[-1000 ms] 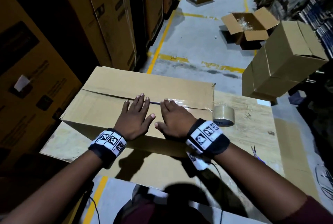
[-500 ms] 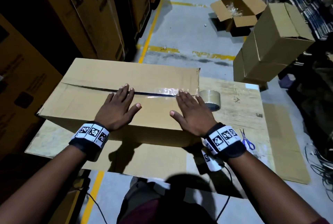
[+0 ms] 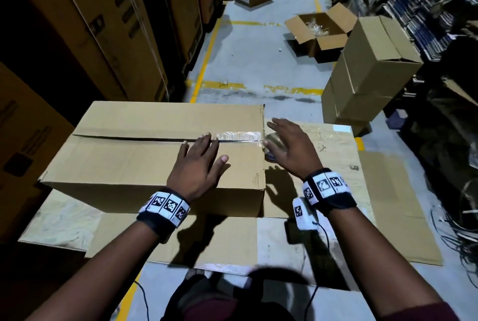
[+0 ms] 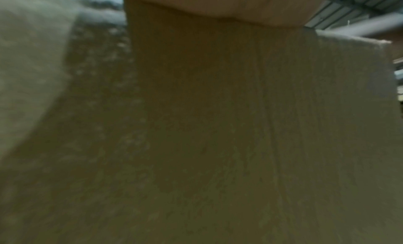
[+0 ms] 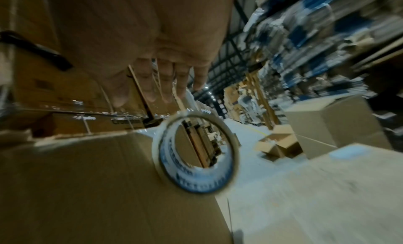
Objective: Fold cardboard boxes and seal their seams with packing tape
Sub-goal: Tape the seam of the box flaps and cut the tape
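A long brown cardboard box (image 3: 124,157) lies on flat cardboard sheets, its top flaps closed along a centre seam. Clear tape (image 3: 239,136) covers the seam's right end. My left hand (image 3: 199,163) rests flat on the box top, fingertips at the seam. My right hand (image 3: 289,142) hovers open, fingers spread, just past the box's right end and above the tape roll (image 3: 271,151), which it mostly hides. In the right wrist view the roll (image 5: 196,154) hangs at the box's end below my straight fingers (image 5: 165,85). The left wrist view shows only blurred cardboard (image 4: 218,127).
Flat cardboard sheets (image 3: 375,217) cover the floor under the box. A stack of closed boxes (image 3: 367,70) stands at the right, an open box (image 3: 320,28) behind it. Tall cartons (image 3: 103,23) line the left; shelving runs along the right. Cables (image 3: 460,232) lie at right.
My right hand left the box top and moved right, off the box's end, over the tape roll. My left hand slid right along the seam. The head view shifted left.
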{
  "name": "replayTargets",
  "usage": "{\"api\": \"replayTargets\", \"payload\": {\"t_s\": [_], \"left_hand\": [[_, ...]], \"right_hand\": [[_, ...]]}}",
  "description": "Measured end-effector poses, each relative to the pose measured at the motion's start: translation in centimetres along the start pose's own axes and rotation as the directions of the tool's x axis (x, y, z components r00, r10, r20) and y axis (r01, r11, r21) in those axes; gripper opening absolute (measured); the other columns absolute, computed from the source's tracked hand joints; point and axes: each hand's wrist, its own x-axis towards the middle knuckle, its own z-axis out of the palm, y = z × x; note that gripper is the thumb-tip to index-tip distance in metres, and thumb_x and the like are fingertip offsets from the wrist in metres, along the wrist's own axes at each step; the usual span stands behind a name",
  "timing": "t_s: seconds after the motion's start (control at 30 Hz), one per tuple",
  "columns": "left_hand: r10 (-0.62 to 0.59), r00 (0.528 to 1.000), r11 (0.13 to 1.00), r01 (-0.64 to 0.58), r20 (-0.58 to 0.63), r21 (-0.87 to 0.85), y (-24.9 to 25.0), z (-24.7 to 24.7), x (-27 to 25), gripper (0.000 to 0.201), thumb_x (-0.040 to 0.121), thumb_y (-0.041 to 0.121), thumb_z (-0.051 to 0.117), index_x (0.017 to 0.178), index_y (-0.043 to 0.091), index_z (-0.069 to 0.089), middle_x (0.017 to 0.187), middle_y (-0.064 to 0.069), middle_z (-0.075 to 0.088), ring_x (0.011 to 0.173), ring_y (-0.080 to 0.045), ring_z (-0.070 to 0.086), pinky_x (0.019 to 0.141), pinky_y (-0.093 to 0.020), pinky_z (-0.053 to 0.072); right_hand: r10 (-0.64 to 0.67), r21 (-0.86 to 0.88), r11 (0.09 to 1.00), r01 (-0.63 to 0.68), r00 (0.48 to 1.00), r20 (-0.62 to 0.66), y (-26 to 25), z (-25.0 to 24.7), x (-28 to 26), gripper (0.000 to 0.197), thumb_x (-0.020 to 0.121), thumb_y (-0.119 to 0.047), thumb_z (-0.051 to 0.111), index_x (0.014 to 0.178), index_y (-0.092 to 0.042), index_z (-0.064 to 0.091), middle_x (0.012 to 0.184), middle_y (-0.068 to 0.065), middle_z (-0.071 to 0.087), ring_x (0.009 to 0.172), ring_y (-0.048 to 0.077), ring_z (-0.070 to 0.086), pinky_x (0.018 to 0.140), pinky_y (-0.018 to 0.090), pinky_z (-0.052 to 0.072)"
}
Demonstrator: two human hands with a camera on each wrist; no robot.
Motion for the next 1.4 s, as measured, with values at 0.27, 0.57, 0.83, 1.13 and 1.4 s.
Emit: {"api": "replayTargets", "payload": {"t_s": [0.27, 0.57, 0.83, 1.13, 1.4], "left_hand": [[-0.012, 1.000, 0.987, 0.009, 0.015, 0.161, 1.0, -0.4, -1.8, 0.084, 0.099, 0.064, -0.001, 0.152, 0.013, 0.039, 0.160, -0.007, 0.035, 0.150, -0.022, 0.028, 0.121, -0.052, 0.018], [-0.062, 0.998, 0.986, 0.060, 0.010, 0.157, 1.1, -0.1, -0.3, 0.080, 0.098, 0.066, 0.005, 0.158, 0.016, 0.025, 0.165, -0.007, 0.023, 0.153, -0.023, 0.018, 0.122, -0.052, 0.013], [-0.028, 0.999, 0.988, 0.022, 0.037, 0.155, 0.9, 0.1, 0.8, 0.083, 0.097, 0.067, 0.001, 0.156, 0.017, 0.030, 0.164, -0.006, 0.027, 0.151, -0.022, 0.024, 0.121, -0.048, 0.018], [-0.033, 0.999, 0.988, 0.026, 0.041, 0.155, 1.0, 0.2, 0.8, 0.080, 0.098, 0.066, 0.004, 0.156, 0.018, 0.031, 0.164, -0.006, 0.026, 0.151, -0.022, 0.023, 0.123, -0.049, 0.012], [0.104, 0.953, 0.980, -0.147, 0.284, 0.136, 5.9, -5.3, 4.6, 0.074, 0.095, 0.064, 0.025, 0.152, 0.017, 0.034, 0.157, -0.007, 0.038, 0.144, -0.023, 0.035, 0.116, -0.042, 0.025]], "right_hand": [[0.011, -0.218, 0.970, 0.109, 0.874, 0.485, -3.0, -0.4, 10.4, 0.087, 0.097, -0.060, 0.055, 0.162, -0.013, 0.020, 0.169, 0.010, 0.016, 0.155, 0.026, 0.015, 0.124, 0.042, 0.018], [0.112, -0.321, 0.944, 0.075, 0.841, 0.529, -2.3, 2.0, 13.3, 0.062, 0.092, -0.073, 0.050, 0.104, -0.012, 0.047, 0.118, 0.017, 0.050, 0.110, 0.035, 0.050, 0.088, 0.042, 0.039], [0.186, -0.456, 0.885, 0.096, 0.824, 0.535, -1.4, 3.8, 9.6, 0.124, 0.081, -0.091, 0.036, 0.160, -0.010, -0.015, 0.167, 0.020, -0.016, 0.155, 0.035, -0.015, 0.125, 0.050, -0.008], [0.155, -0.450, 0.879, 0.157, 0.799, 0.580, -1.7, 2.7, 4.5, 0.097, 0.091, -0.082, 0.014, 0.162, -0.022, -0.011, 0.168, 0.001, -0.022, 0.155, 0.022, -0.021, 0.122, 0.054, -0.013], [0.432, 0.348, 0.837, -0.423, 0.900, 0.054, 4.3, -1.8, -2.2, 0.055, 0.096, -0.046, 0.066, 0.143, -0.019, 0.055, 0.151, 0.007, 0.048, 0.137, 0.023, 0.047, 0.115, 0.041, 0.038]]}}
